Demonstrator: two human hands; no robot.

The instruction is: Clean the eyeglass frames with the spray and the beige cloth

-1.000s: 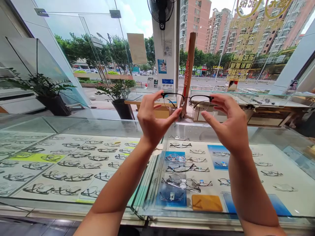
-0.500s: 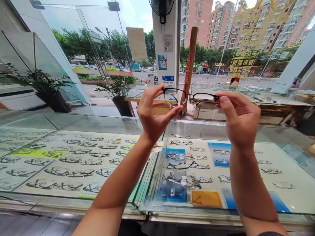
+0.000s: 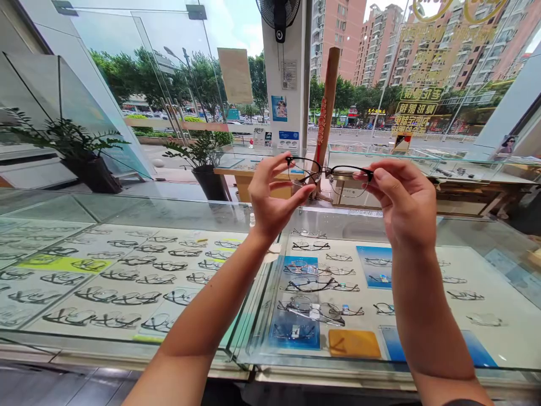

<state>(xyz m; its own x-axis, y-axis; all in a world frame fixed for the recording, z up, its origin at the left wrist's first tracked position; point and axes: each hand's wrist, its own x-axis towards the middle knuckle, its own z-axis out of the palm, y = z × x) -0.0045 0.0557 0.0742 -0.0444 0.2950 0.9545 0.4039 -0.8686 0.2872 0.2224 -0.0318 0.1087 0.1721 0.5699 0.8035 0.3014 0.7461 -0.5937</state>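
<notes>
A pair of eyeglasses [image 3: 347, 169] with black upper rims and thin wire lower rims is held up in the air between both hands. My left hand [image 3: 274, 194] grips its left end, thumb under the lens and fingers at the top corner. At the other end, my right hand [image 3: 403, 197] pinches the frame's right corner between thumb and fingers. The glasses are slightly tilted, lower on the right. Beneath them lies a glass display case [image 3: 426, 344] containing several more pairs of glasses [image 3: 311, 283].
An orange-yellow cloth [image 3: 354, 343] and blue cards [image 3: 374, 265] lie inside the case. Farther left, another glass case [image 3: 63, 338] contains rows of eyeglasses. Beyond are potted plants [image 3: 207, 160], a leaning wooden post [image 3: 328, 101], another counter [image 3: 456, 189] and a wall fan [image 3: 279, 17].
Both hands have moved slightly closer together and a little lower with the eyeglasses. The glasses now tilt down more to the right, and the left hand has shifted rightward.
</notes>
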